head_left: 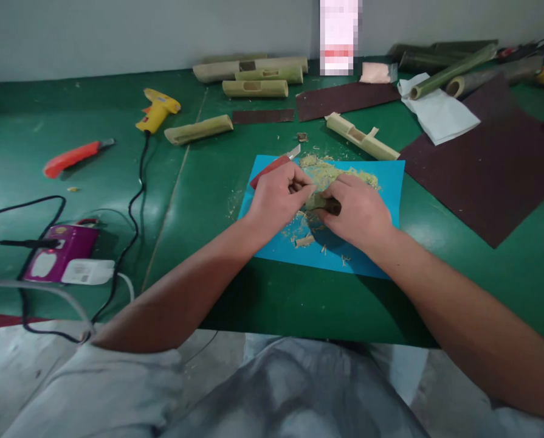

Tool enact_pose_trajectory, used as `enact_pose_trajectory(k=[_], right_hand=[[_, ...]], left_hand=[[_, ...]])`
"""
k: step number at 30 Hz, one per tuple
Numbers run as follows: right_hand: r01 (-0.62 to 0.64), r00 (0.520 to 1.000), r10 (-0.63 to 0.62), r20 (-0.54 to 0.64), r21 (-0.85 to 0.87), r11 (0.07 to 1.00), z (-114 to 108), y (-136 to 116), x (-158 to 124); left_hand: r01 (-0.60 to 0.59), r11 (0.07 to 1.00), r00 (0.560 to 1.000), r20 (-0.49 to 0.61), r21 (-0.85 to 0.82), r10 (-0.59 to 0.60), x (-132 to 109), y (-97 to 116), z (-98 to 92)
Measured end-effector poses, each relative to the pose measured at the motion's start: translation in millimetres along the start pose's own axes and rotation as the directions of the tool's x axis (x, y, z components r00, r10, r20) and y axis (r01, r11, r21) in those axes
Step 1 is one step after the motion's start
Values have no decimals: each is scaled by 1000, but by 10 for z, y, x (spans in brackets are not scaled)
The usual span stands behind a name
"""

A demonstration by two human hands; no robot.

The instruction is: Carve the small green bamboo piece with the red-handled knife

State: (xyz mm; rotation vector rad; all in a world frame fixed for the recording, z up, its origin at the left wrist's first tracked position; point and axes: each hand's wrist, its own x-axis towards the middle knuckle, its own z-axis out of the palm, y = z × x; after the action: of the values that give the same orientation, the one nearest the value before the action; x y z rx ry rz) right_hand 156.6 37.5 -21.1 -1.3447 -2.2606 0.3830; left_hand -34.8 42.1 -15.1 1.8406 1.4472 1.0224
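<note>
The short bamboo piece (pixel 316 201) was held over the blue sheet (pixel 392 176), its dark hollow end facing roughly 3 o'clock. The person's right hand (pixel 356 207) pinched it between thumb and fingers near that end. The left hand (pixel 278 191) was at the other end with thumb and forefinger drawn close together; whether they gripped the bamboo or a sliver could not be told.

Good handling here probably called for a firm right grip without squeezing the thin wall, light left fingertips, and care over splinters on the rim. Working above the sheet seemed sensible, since pale shavings (pixel 363 177) lay from 12 to 2 o'clock of the piece and a curled offcut (pixel 304 241) at 7.

A red-handled cutter (pixel 269 170) lay at 10 o'clock beside the left hand, blade bare, so that hand did best to keep clear of its edge.

Farther out were a notched bamboo tube (pixel 351 135) at 1 o'clock, a brown sheet (pixel 485 182) at 3 and a yellow glue gun (pixel 157 112) at 10.
</note>
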Motion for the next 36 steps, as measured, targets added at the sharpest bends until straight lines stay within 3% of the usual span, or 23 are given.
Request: enact_pose_trajectory(k=[5, 23, 36], right_hand=[[-6, 1000, 6, 19, 12, 1000, -4, -3, -9], [-1, 1000, 1, 17, 26, 1000, 14, 15, -14], [20, 1000, -19, -18, 37, 999, 23, 25, -29]], left_hand=[[51, 999, 998, 30, 2, -51, -25, 23, -18], [34, 999, 999, 1, 3, -34, -88, 56, -17], [-73, 997, 997, -19, 27, 74, -103, -17, 30]])
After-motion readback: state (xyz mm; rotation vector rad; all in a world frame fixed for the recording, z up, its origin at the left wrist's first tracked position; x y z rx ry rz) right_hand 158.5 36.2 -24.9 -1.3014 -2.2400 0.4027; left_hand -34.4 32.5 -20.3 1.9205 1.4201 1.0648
